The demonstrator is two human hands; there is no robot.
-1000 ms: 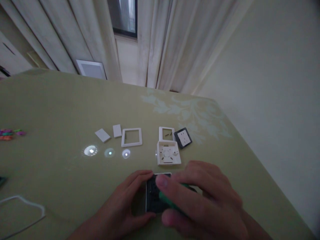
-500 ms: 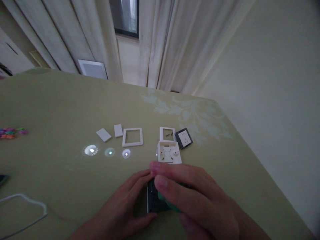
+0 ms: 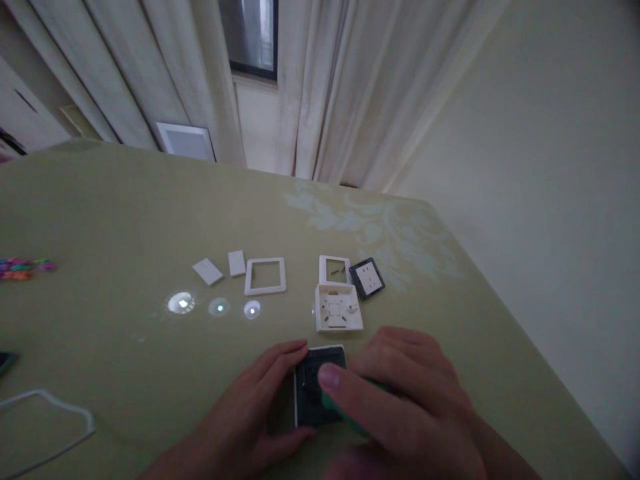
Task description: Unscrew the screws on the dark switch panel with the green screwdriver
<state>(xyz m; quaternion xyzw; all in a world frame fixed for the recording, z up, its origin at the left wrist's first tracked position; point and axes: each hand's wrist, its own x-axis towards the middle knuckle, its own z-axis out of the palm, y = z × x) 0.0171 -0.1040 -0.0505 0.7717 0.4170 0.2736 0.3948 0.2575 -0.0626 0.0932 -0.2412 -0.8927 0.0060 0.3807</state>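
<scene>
A dark square switch module [image 3: 313, 390] with a pale edge lies on the green tablecloth [image 3: 125, 220] near the front. My left hand [image 3: 245, 417] grips its left side with thumb and fingers. My right hand [image 3: 400, 407] holds a green-handled tool [image 3: 345, 410] over the module, partly covering it. The tool's tip is hidden. Just beyond stands a white back box [image 3: 337, 308], a white frame [image 3: 334, 269] with small screws inside it, and a dark socket insert [image 3: 367, 278].
To the left lie a white square frame [image 3: 265, 276], two small white plates [image 3: 220, 267] and three bright light reflections [image 3: 217, 305]. Colourful small items [image 3: 23, 268] and a white loop [image 3: 47, 420] are at the far left. Curtains and a wall stand behind the table.
My right hand moved forward over the module half a second ago, then drew back toward me and to the right, uncovering the module's top. My left hand stayed in place.
</scene>
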